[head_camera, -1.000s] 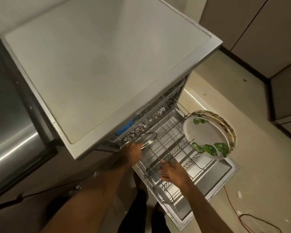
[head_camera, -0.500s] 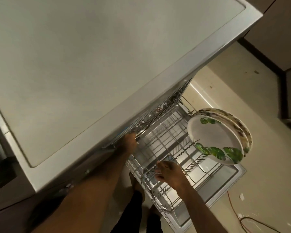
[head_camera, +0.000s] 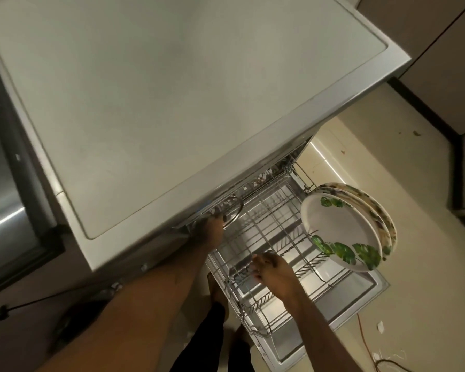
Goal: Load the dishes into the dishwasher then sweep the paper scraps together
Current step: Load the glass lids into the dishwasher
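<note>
Plates (head_camera: 341,232) stand on edge at the right side of the pulled-out lower rack (head_camera: 273,224), their leaf-printed faces tilted toward you.
Your left grip (head_camera: 210,233) curls on a metal-rimmed round lid (head_camera: 236,210) at the upper rack, under the dishwasher (head_camera: 172,103) top. Your right grip (head_camera: 275,273) curls over the lower rack's near wires. The rack's long axis runs out over the open door (head_camera: 360,289).
</note>
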